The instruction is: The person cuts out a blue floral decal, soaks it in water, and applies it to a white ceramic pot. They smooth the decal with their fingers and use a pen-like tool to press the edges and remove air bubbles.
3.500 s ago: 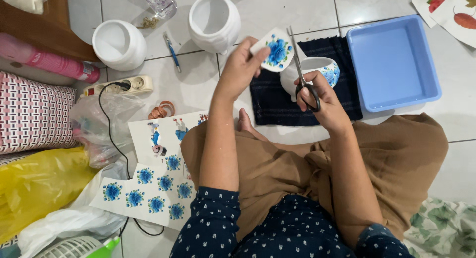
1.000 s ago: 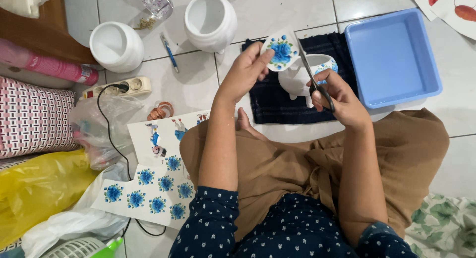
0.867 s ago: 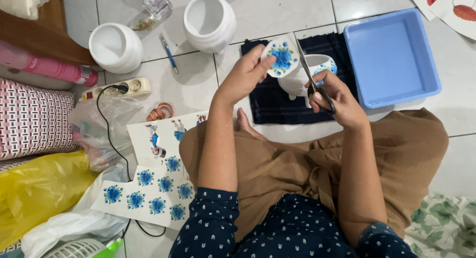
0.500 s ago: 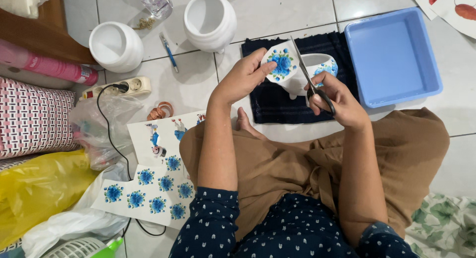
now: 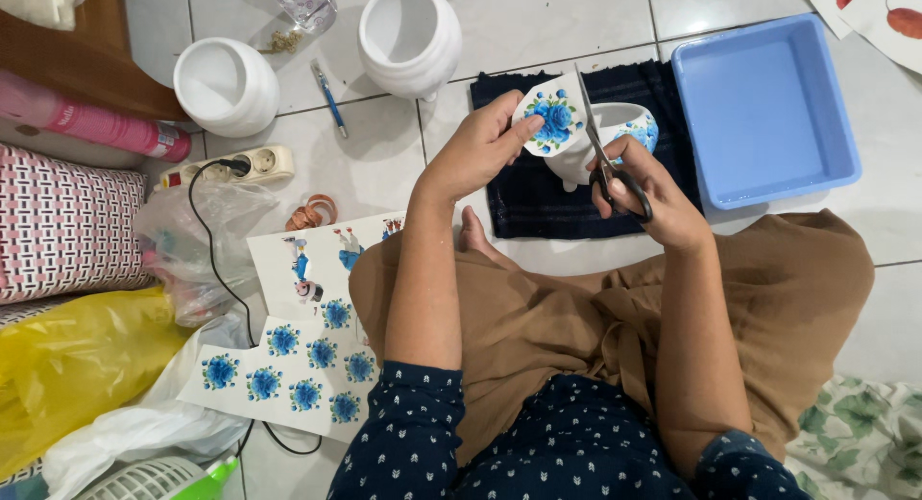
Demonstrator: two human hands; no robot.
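Note:
My left hand (image 5: pixel 477 151) pinches a small paper cut-out with a blue flower (image 5: pixel 549 117), held up over a dark blue cloth (image 5: pixel 523 197). My right hand (image 5: pixel 653 197) grips black-handled scissors (image 5: pixel 603 156), whose blades point up along the cut-out's right edge. Behind both hands a white ceramic pot with blue flower decals (image 5: pixel 615 133) stands on the cloth. A sheet of several blue flower stickers (image 5: pixel 307 361) lies on the floor by my left knee.
A light blue plastic tray (image 5: pixel 768 111) sits right of the cloth. Two white ceramic pots (image 5: pixel 410 37) (image 5: pixel 227 85), a blue pen (image 5: pixel 328 98), a power strip (image 5: pixel 245 164) with a black cable, plastic bags (image 5: pixel 86 361) and a patterned cushion (image 5: pixel 62 226) lie to the left.
My left hand has turned and shifted the flower cut-out slightly while the scissors work along its edge. Both hands have stayed over the cloth.

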